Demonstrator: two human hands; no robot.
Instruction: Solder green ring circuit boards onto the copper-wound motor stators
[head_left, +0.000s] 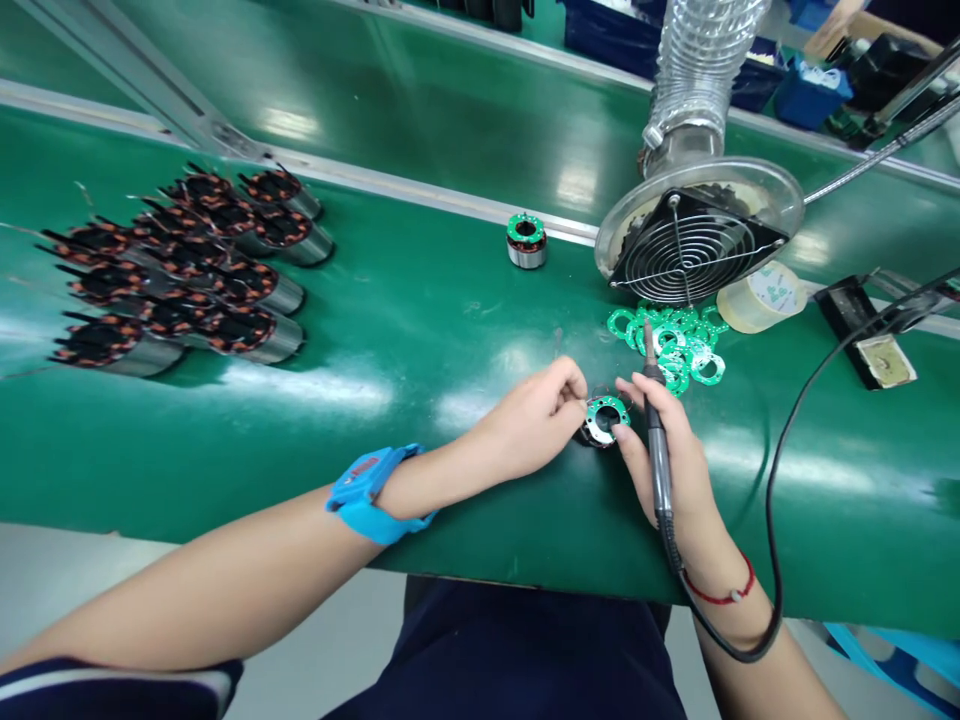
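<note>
A stator with a green ring board (606, 420) on top stands near the table's front edge, between my hands. My left hand (536, 415), with a blue wristband above it, pinches at the board's left edge; whatever is between its fingertips is too small to make out. On the other side, my right hand (675, 455) holds a black soldering iron (657, 440), its tip pointing away from me, while thumb and fingertips reach the stator's right side. Behind lies a loose pile of green ring boards (671, 340). Farther back stands another stator topped with a green board (526, 240).
Several stators with upright wires (187, 270) fill the left. A fume extractor fan (686, 245) hangs over the back right, near a tape roll (761, 297) and a soldering stand with sponge (862, 335). The iron's black cable (772, 500) loops past my right forearm.
</note>
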